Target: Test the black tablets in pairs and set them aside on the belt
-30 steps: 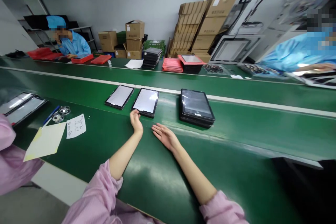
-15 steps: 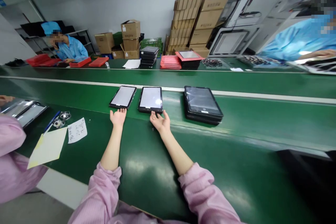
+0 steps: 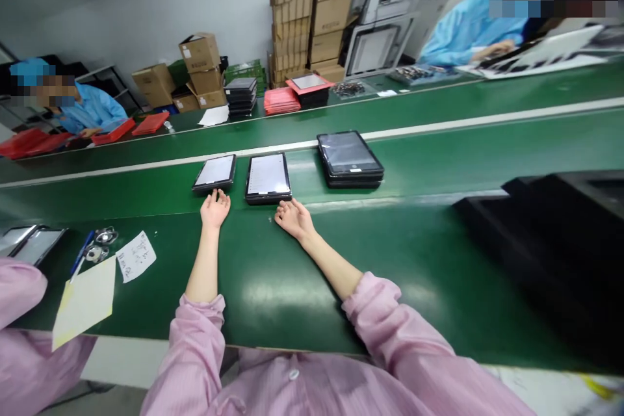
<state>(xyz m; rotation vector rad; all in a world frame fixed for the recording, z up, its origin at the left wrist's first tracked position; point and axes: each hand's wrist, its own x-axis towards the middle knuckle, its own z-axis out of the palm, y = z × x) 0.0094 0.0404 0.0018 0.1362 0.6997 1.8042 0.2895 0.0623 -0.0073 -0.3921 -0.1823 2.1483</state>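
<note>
My left hand [image 3: 215, 209] lies palm up, its loosely bent fingers apart, at the near edge of a tablet with a lit white screen [image 3: 214, 171]. Whether the fingertips touch that tablet I cannot tell. My right hand [image 3: 295, 218] is also palm up with loosely curled fingers, close to the near right corner of a second lit tablet [image 3: 268, 177]. Neither palm holds anything. Farther right sits a stack of dark-screened tablets [image 3: 350, 159], apart from both hands.
On the green bench [image 3: 273, 273] at left lie a handwritten note [image 3: 136, 256], a yellowish sheet [image 3: 85, 302] and a blue pen [image 3: 82, 251]. A person in pink sits there. Black bulky items [image 3: 550, 260] fill the right. Across the bench are red trays [image 3: 281, 101] and two people in blue.
The view has swung and tilted, so the bench scene sits farther left and slants. Both hands remain by the two lit tablets; the right hand's fingers look more curled.
</note>
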